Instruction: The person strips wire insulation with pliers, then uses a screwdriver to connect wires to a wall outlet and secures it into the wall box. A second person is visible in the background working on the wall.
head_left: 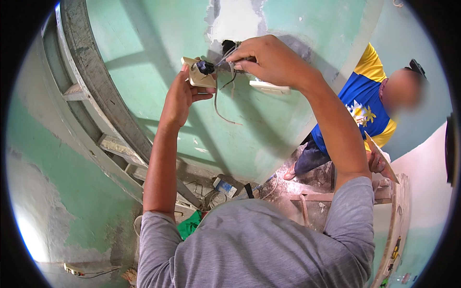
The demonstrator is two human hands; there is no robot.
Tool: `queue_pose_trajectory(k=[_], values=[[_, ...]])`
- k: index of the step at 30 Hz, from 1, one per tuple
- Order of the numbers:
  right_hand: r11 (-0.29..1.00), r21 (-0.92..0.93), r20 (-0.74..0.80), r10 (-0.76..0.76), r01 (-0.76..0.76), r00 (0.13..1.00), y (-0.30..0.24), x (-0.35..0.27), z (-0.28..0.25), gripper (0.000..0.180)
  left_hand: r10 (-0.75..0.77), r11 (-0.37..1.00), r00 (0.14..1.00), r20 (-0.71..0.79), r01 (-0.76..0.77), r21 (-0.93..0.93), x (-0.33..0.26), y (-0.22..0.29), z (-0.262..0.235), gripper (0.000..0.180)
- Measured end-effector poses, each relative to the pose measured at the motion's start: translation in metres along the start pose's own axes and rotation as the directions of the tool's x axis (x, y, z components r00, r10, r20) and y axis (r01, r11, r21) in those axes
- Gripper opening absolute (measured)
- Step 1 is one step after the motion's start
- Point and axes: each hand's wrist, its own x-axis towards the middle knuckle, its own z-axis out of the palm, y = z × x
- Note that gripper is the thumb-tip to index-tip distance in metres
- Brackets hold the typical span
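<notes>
My left hand (176, 102) grips a cream electrical wall plate (196, 80) by its edges, its back turned up. A black module (205, 67) sits on that back, with grey wires (223, 59) running from it toward a dark hole (228, 46) in the wall. Just beside the hole, my right hand (273, 58) pinches the wires between thumb and fingers. One thin loose wire (219, 111) dangles below the plate. Under my right hand, a second cream plate (270, 87) is at the wall. My fingers partly hide the wire ends.
A tall ladder (103, 96) leans at the left. To the right, a co-worker in a blue and yellow shirt (357, 98) holds a flat board (382, 157). Another ladder (399, 204) carries a screwdriver (396, 247). A blue and white box (224, 187) and cables lie below.
</notes>
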Motion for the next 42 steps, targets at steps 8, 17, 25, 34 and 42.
queue_pose_trajectory(k=[8, 17, 25, 34, 42], values=[[0.987, -0.011, -0.184, 0.153, -0.158, 0.971, -0.046, -0.017, -0.041, 0.023, -0.014, 1.0, 1.0, 0.001, 0.014, 0.005, 0.001, 0.008, 0.005, 0.067], [0.98, 0.014, -0.339, 0.192, -0.199, 0.921, -0.046, -0.036, -0.016, 0.023, -0.101, 0.994, 0.995, 0.003, 0.101, 0.039, 0.0, 0.018, 0.009, 0.074], [0.987, 0.052, -0.318, 0.158, -0.15, 0.935, -0.037, -0.03, -0.022, 0.022, -0.125, 0.992, 0.992, 0.019, 0.125, 0.032, -0.001, 0.023, 0.012, 0.078], [0.99, 0.131, -0.556, 0.117, -0.052, 0.823, -0.091, -0.087, -0.032, 0.015, -0.18, 0.984, 0.982, 0.056, 0.18, 0.001, 0.005, 0.02, 0.019, 0.079], [0.898, 0.439, -0.549, 0.296, -0.032, 0.781, -0.115, -0.144, 0.042, 0.009, -0.221, 0.974, 0.972, 0.082, 0.224, -0.03, 0.016, 0.011, -0.043, 0.066]])
